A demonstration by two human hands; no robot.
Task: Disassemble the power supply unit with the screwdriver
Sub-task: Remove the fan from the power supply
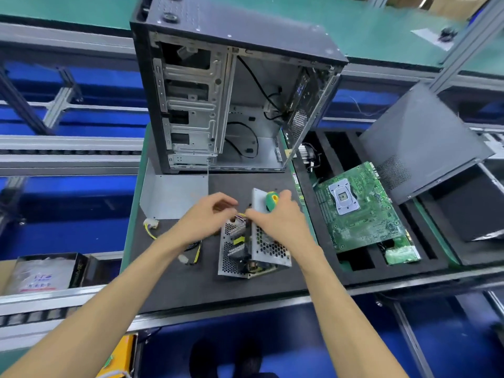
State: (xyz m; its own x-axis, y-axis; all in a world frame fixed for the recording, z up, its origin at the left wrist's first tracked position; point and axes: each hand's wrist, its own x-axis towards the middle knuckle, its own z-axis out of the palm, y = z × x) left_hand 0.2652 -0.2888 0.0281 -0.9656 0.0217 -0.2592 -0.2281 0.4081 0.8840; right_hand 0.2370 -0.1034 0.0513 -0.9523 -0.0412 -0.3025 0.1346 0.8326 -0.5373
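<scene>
right hand's grip held the green-and-yellow-handled screwdriver in its palm while its fingertips pinched the grey sheet-metal cover of the perforated silver metal power supply unit, at the middle of the frame on the dark foam tabletop. left hand hovered just beside it, fingers narrowly curled near the yellow wire bundle; whether they held anything i could not tell. judging by the tilted cover, the casing was being parted; the next move likely called for lifting it clear without snagging the wires.
</scene>
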